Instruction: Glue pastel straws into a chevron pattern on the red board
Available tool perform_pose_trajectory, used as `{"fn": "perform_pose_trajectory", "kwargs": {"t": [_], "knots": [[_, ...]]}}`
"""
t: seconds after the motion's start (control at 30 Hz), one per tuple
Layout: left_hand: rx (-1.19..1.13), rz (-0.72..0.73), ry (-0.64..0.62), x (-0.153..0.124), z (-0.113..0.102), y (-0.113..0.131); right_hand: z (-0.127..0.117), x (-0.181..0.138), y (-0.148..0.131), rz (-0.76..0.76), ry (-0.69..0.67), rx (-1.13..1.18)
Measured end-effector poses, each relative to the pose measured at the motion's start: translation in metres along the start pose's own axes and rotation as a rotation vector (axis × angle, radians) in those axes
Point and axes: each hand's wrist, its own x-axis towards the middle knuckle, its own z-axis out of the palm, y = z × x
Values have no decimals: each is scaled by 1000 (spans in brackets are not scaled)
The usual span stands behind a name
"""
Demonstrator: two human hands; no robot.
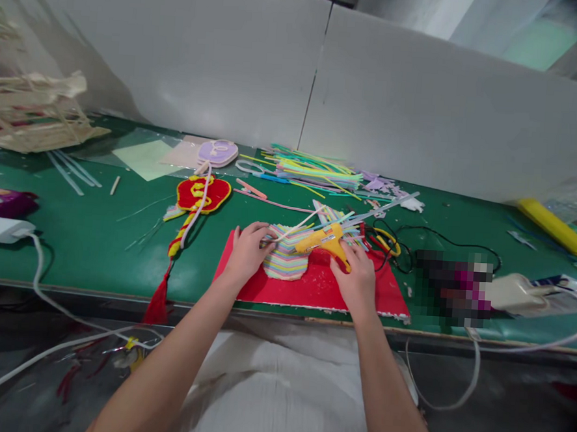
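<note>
My right hand [357, 277] is closed around a yellow hot glue gun [324, 242], its nozzle pointing left. The nozzle is over a flat piece striped in pastel zigzags [285, 263]. At that piece's left edge, my left hand [248, 252] is closed on a thin pale strip [298, 224], which runs up to the right across it. Whether the left fingers also press the striped piece, I cannot tell. Beneath both lies a red board [328, 289] with white specks of residue. Behind the glue gun are more pastel strips [334, 219], partly hidden.
A red and yellow fan-shaped ornament [204, 194] with a red tassel [159, 299] lies left. Behind are a bundle of coloured strips [315, 169] and a lilac piece [217, 152]. Black cable [389, 238] coils right of the board; a white power strip [513, 292] sits farther right.
</note>
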Motion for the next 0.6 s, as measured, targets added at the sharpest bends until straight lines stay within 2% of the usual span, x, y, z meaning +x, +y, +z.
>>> {"fn": "perform_pose_trajectory", "kwargs": {"t": [0.6], "knots": [[-24, 2, 8, 0, 0, 1, 1, -2, 3, 44, -3, 31]]}}
